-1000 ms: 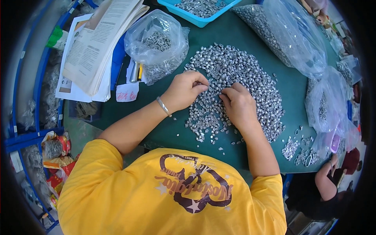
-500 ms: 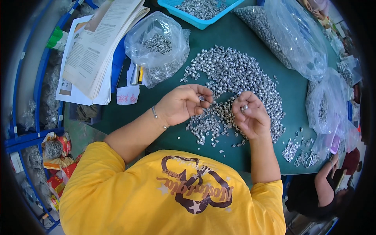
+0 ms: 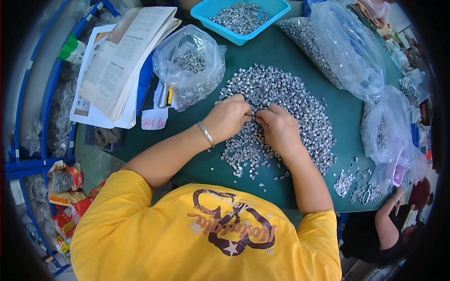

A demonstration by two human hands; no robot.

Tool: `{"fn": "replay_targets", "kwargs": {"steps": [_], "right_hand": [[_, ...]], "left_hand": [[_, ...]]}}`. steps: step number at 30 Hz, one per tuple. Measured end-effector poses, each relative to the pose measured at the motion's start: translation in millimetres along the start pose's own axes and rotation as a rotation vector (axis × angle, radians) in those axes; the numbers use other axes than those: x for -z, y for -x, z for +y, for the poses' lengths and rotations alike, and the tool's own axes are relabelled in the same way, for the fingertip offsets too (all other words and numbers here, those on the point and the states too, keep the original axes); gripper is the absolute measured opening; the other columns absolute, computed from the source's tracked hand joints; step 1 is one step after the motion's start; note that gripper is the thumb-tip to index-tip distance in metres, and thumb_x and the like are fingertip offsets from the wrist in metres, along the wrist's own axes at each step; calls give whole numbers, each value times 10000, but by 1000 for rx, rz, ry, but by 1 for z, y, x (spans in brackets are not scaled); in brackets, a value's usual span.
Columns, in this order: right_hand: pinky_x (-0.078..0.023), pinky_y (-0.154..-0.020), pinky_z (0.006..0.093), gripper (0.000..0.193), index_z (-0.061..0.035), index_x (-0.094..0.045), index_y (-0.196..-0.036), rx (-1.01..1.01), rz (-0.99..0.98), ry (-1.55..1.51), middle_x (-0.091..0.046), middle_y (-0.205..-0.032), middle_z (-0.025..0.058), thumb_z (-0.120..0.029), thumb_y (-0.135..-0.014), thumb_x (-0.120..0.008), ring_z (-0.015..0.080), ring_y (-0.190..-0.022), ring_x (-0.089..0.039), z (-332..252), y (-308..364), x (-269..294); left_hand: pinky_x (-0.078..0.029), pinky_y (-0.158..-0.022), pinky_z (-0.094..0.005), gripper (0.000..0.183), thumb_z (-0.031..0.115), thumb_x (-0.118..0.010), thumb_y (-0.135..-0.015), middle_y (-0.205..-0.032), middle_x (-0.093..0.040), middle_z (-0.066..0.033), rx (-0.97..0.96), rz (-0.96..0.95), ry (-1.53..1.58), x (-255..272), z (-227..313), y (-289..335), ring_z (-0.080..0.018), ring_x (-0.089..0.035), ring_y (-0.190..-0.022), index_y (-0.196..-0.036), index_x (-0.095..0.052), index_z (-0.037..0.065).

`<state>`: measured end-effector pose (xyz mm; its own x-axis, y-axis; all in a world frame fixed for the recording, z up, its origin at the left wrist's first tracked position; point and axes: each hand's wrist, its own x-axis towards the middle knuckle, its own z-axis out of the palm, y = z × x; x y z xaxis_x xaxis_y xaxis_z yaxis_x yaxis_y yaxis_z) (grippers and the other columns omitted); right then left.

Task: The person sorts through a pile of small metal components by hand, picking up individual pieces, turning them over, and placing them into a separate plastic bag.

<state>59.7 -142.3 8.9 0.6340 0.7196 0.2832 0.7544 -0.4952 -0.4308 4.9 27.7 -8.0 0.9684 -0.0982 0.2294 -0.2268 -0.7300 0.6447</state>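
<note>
A wide heap of small silver metal pieces (image 3: 304,110), rounded caps and hollow ovals, lies on the green table. Over its near left part my left hand (image 3: 228,118) and my right hand (image 3: 280,130) meet, thumbs and forefingers pinched almost tip to tip. Between the fingertips a tiny silver piece (image 3: 253,114) barely shows; the fingers hide most of it, and I cannot tell whether it is one part or two. A looser patch of flatter silver bits (image 3: 239,157) lies just below my left hand.
At the back stands a blue plastic basket (image 3: 267,29) of silver pieces. A clear bag of metal rings (image 3: 190,70) and papers (image 3: 110,70) are at left. Filled plastic bags (image 3: 328,51) line the right, with small piles (image 3: 344,182) near the edge. Another person's arm (image 3: 388,225) shows lower right.
Both hands, half turned up and apart with a small silver piece in each, have turned over and come together at the fingertips. The view has shifted slightly.
</note>
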Motion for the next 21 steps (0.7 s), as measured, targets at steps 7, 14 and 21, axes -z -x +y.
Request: {"fn": "replay_targets", "kwargs": {"steps": [7, 14, 21], "right_hand": [[-461, -596, 337, 88, -45, -614, -826, 7, 43, -66, -535, -745, 80, -49, -739, -629, 229, -710, -562, 6, 9, 0], [-358, -487, 198, 133, 23, -591, -956, -664, -189, -1639, -597, -785, 47, -53, -848, -575, 71, -595, -449, 8, 26, 21], [-370, -440, 192, 141, 26, -564, -960, -583, -114, -1973, -606, -826, 132, -46, -840, -543, 95, -592, -487, 9, 21, 23]], "left_hand": [[-463, -620, -329, 100, 46, -665, -724, -753, -563, -94, -15, -43, 98, 4, 1, -1, -244, -583, -695, -813, -623, 26], [-497, -591, -200, 111, 49, -580, -843, -828, -641, -81, 626, -181, 1257, 17, 14, 8, -111, -611, -700, -934, -609, -7], [-506, -669, -242, 171, 13, -487, -825, -905, -606, -103, 606, -172, 1646, 25, 2, 21, -148, -605, -776, -972, -570, -14]]}}
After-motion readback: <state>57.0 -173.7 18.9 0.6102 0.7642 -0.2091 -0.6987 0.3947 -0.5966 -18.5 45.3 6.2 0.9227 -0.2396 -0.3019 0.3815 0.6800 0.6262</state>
